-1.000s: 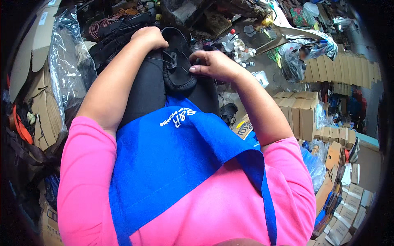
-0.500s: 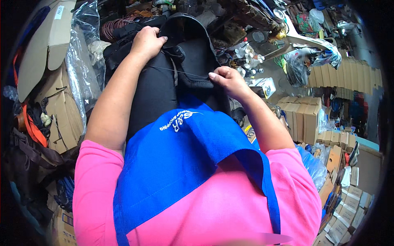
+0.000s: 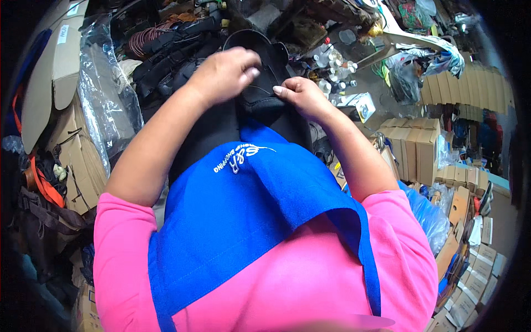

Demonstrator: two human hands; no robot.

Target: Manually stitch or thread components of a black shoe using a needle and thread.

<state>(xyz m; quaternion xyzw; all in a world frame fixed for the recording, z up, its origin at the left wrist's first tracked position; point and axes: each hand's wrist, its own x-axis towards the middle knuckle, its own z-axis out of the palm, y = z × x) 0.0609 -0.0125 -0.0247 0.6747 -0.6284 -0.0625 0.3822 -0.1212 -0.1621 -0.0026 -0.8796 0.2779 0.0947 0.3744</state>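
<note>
A black padded piece with a raised, curved rim [image 3: 251, 39] lies across my lap, its stitched lower edge [image 3: 265, 103] turned toward me. My right hand [image 3: 304, 95] is closed in a pinch at the right side of that edge, thumb on top. A thin dark thread [image 3: 260, 88] runs from near its fingertips toward my left hand. My left hand [image 3: 227, 74] hovers over the left part of the black piece, slightly blurred, fingers curled in. What those fingers hold is hidden. Below both hands spreads my blue apron [image 3: 238, 205].
Cardboard sheets [image 3: 47, 83] and clear plastic [image 3: 102, 94] stand at the left. Black strapped items [image 3: 166, 69] and coiled cord [image 3: 146, 41] lie beyond my left hand. Several small bottles [image 3: 334, 63] stand at the far right, with cardboard boxes [image 3: 412, 149] nearer.
My left hand has swung right and toward me, closer to my right hand. The thread, stretched long before, now shows only a short length. My right hand has barely shifted.
</note>
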